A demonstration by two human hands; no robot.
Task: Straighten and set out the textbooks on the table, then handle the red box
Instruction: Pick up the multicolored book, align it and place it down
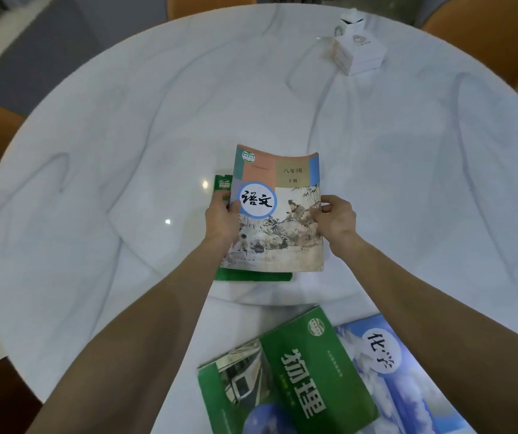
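Language book [278, 211]: dead centre of the round surface [126, 151], cover up, long axis running 6 to 12, title end at 12, top edge curling upward.
Left hand [222, 219]: grip clamped on the book's 9 o'clock edge, thumb on the cover by the blue title circle.
Right hand [337, 217]: grip pinching the 3 o'clock edge, fingers closed on it.
Green book [251, 275]: lying under the language book, peeking out at 9 and 6, same long axis.
Physics book [289, 374]: at 6, nearest the camera, cover up, long axis tilted toward 1 o'clock.
Chemistry book [408, 380]: blue, at 5, partly under the physics book's right side.
White box [359, 53]: far off at 1, well apart from the books.
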